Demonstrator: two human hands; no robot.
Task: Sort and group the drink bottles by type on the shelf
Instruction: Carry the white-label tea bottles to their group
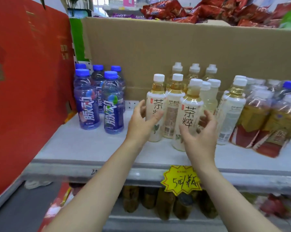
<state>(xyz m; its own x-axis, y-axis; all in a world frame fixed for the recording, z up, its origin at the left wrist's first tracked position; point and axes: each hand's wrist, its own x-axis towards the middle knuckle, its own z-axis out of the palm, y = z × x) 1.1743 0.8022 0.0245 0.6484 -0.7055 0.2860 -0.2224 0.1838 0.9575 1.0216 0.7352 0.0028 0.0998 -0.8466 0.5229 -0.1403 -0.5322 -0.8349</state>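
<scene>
We are in a small shop. A grey metal shelf [84,153] carries rows of the same drinks: blue-capped bottles [97,99] to the left, white-capped tea bottles [176,101] in the middle, shrink-wrapped packs [265,121] to the right. On the shelf's front edge hangs a yellow starburst price tag [180,180] with a handwritten price. We see red snack bags [208,10] heaped above a cardboard carton [174,47], and more goods on the shelf below.
</scene>
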